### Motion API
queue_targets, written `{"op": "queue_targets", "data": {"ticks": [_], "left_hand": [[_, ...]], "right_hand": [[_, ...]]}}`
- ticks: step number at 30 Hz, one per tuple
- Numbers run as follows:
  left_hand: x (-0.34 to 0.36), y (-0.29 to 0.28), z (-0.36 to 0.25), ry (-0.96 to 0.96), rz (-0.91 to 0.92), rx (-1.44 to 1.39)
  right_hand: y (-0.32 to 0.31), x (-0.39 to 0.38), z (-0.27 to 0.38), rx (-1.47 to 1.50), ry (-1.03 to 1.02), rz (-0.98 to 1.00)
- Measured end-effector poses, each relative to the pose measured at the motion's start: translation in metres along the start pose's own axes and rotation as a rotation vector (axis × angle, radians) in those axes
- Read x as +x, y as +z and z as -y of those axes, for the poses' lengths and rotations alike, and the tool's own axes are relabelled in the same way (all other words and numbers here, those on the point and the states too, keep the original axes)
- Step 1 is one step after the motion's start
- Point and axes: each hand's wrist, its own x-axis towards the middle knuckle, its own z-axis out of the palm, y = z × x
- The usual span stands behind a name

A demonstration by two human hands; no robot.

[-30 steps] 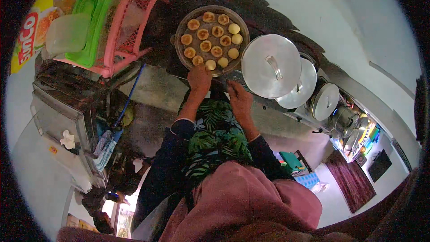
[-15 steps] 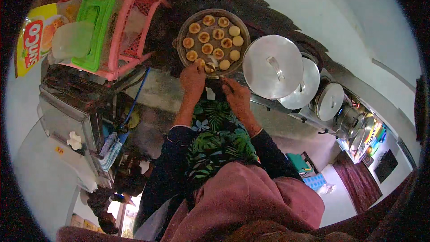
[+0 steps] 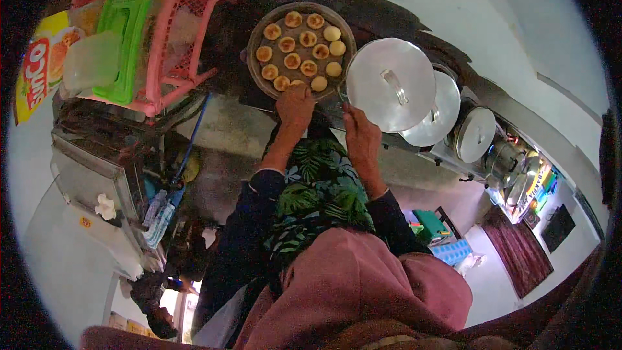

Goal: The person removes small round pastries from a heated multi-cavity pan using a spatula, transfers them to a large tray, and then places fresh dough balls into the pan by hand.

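A round dark pan [image 3: 256,82] holds several small round pastries. Most, like the browned pastry [image 3: 292,61], have toasted tops; a pale pastry [image 3: 332,33] and others like it sit along the right side. My left hand [image 3: 296,107] is at the pan's near rim, its fingers closed and bent down beside the nearest pastries. Its fingertips are hidden, so what it grips does not show. To the right, my right hand [image 3: 363,135] is closed just outside the rim, by the large pot lid. A thin slender thing rises from its fingers, too small to name.
Right of the pan stand a large silver lid [image 3: 382,78], a second lid [image 3: 440,113] and a lidded pot [image 3: 476,135]. At left are a pink plastic rack [image 3: 155,58], a green-lidded container [image 3: 123,45] and a yellow pouch [image 3: 39,71]. A person [image 3: 155,298] is at lower left.
My left hand has shifted right along the near rim. My right hand has moved right, away from the rim's middle toward the large lid. The whitish thing by my left fingers no longer shows.
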Motion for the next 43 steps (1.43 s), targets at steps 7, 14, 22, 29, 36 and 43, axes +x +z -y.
{"op": "queue_targets", "data": {"ticks": [7,14,22,29,36,43], "left_hand": [[0.007,0.010,-0.022,-0.011,0.140,0.109],[-0.003,0.005,-0.007,-0.123,0.145,-0.002],[0.032,0.026,-0.043,-0.043,0.190,-0.026],[0.030,0.046,-0.031,0.205,-0.111,0.217],[0.025,0.057,-0.011,0.174,-0.288,0.011],[0.058,0.051,-0.034,0.056,-0.213,-0.105]], "right_hand": [[-0.001,-0.009,-0.006,0.106,-0.063,-0.090],[-0.016,-0.001,-0.009,0.146,-0.095,-0.144],[-0.010,0.051,-0.005,-0.341,-0.131,-0.125],[-0.026,0.029,0.005,-0.089,-0.165,-0.125],[-0.040,0.040,0.008,-0.027,-0.155,-0.167],[-0.021,0.083,0.007,-0.259,-0.131,-0.150]]}}
